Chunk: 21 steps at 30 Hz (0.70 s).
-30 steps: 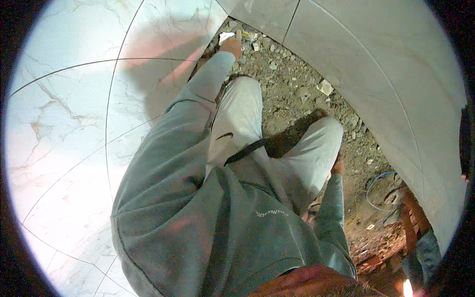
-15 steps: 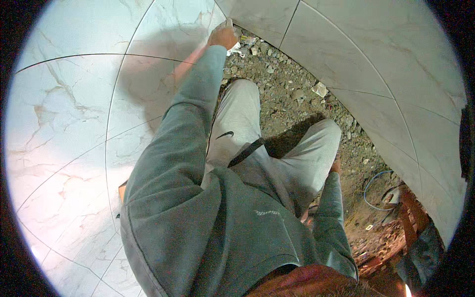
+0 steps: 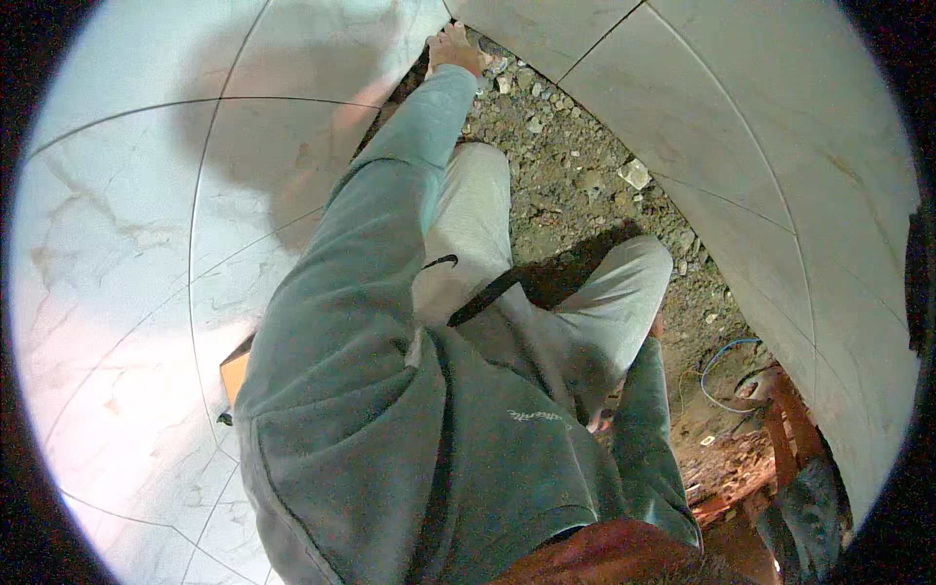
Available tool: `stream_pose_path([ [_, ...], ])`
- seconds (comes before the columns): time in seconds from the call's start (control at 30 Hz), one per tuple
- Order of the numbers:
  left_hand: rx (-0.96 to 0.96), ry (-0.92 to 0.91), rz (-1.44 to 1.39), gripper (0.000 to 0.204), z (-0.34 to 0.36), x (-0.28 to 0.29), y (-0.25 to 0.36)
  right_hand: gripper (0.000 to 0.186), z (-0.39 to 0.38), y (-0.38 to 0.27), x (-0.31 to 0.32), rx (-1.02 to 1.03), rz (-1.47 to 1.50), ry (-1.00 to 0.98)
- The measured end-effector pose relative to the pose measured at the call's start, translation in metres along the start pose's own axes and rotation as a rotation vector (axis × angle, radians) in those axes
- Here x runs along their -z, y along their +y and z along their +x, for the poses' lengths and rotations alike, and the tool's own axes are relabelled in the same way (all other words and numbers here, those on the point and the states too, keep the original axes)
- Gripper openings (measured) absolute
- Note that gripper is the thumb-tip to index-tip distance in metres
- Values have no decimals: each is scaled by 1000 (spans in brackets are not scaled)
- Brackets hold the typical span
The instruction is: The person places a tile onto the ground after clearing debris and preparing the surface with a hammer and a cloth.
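Note:
At the top, my left hand (image 3: 450, 49) reaches into the corner where the left white marble-patterned tiles (image 3: 117, 224) meet the right tiled surface (image 3: 760, 107); its fingers are stretched toward that corner and touch near the tile edge. Below it, a strip of gravelly bare ground (image 3: 570, 166) holds loose stones and a pale broken chip (image 3: 634, 174). My right hand (image 3: 656, 326) is down beside my bent right knee (image 3: 639, 258), mostly hidden by it, so its fingers do not show.
A thin blue cable (image 3: 707, 380) loops over the dirt at the lower right, near reddish debris (image 3: 785, 444) and a dark grey cloth-like item (image 3: 814, 507). An orange box-like object (image 3: 232, 375) shows at my left, partly behind my body.
My left hand has moved up along the tile edge into the corner, and the white scrap formerly at it is out of sight. An orange object has come into view at left.

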<state>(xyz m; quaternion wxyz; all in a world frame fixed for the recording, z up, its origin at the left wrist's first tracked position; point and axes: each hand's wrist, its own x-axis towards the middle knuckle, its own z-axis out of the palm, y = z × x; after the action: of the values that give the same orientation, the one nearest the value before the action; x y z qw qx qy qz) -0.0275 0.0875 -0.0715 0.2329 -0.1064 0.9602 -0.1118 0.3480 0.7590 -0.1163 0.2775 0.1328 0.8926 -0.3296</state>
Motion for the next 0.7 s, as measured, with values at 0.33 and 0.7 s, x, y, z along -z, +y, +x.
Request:
stream_pose_path([
  [0.33,-76,773,-424,42,-207,-31,-32,38,19,-25,0,94,-125,-64],
  [0.7,814,677,-130,55,-659,-129,-284,37,37,-63,3,168,-281,-157],
])
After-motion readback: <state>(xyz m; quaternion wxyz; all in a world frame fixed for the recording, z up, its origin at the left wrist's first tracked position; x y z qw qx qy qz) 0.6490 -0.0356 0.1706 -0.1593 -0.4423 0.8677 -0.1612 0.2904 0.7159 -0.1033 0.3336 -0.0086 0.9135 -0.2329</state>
